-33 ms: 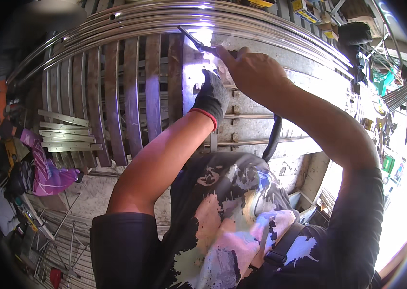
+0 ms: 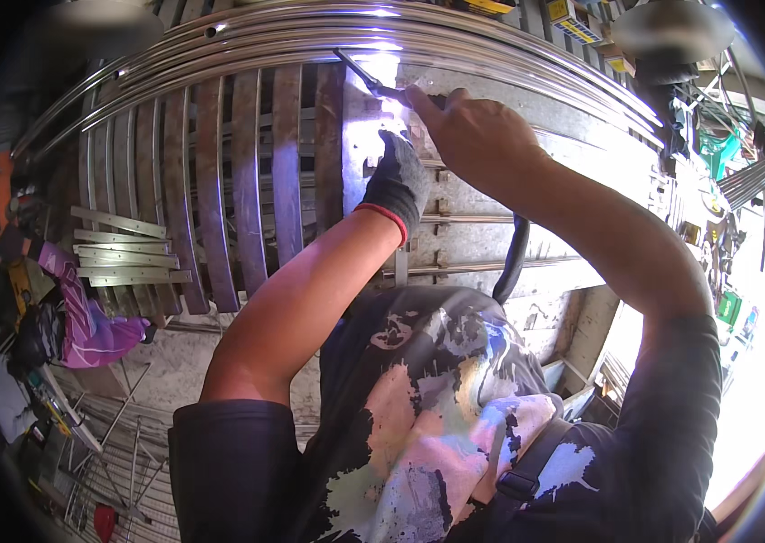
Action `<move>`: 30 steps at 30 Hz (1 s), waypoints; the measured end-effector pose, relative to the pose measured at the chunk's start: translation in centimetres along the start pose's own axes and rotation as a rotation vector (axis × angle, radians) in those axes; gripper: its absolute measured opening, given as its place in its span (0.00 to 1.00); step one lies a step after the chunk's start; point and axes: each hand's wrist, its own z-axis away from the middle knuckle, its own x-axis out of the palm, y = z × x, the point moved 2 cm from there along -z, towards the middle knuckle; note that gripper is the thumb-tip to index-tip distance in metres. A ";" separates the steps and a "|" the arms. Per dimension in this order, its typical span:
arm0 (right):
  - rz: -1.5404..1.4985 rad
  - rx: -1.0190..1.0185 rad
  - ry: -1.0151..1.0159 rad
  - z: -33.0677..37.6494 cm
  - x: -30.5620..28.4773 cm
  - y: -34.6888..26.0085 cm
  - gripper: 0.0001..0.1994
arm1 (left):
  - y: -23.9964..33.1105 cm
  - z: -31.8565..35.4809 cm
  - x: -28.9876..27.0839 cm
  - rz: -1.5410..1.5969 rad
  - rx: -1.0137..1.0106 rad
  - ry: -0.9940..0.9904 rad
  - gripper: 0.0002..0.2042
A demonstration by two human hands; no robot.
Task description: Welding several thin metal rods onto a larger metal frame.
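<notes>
Working at the bright vertical slat (image 2: 366,118) of the steel gate frame (image 2: 247,190), your bare right hand (image 2: 478,136) is closed around a thin dark rod-like tool (image 2: 366,77) whose tip slants up toward the curved top rails (image 2: 310,36) just above that slat; your gloved left hand (image 2: 398,181) rests on the slat directly below the tool, fingers curled loosely against the metal, and whether it actually grips anything cannot be told. Glare washes out the point where tool meets slat, so you may misjudge the contact and let the tip skid along the polished rail. The bare hand sits nearest the working end and would take any slip, heat or sharp edge unprotected, and the left hand lies close under the tool's path. A black hose or cable (image 2: 514,258) hangs below the slat, beside your right forearm, and could snag the elbow as you shift. Left of the slat, loose flat bars (image 2: 124,249) lie stacked against the gate's lower bars, with a pink cloth (image 2: 84,321) and scattered tools beneath them on the floor, narrowing your footing on that side.
</notes>
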 end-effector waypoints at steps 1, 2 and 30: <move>0.023 0.012 -0.006 0.0 0.0 -0.1 0.32 | 0.0 0.2 0.2 -0.018 -0.040 0.084 0.21; 0.047 0.025 -0.012 0.0 -0.1 -0.3 0.32 | 0.2 0.0 0.3 -0.017 -0.040 0.085 0.21; -0.690 0.441 0.361 4.9 8.4 3.5 0.31 | -1.2 1.2 -0.6 -0.246 0.112 -0.091 0.31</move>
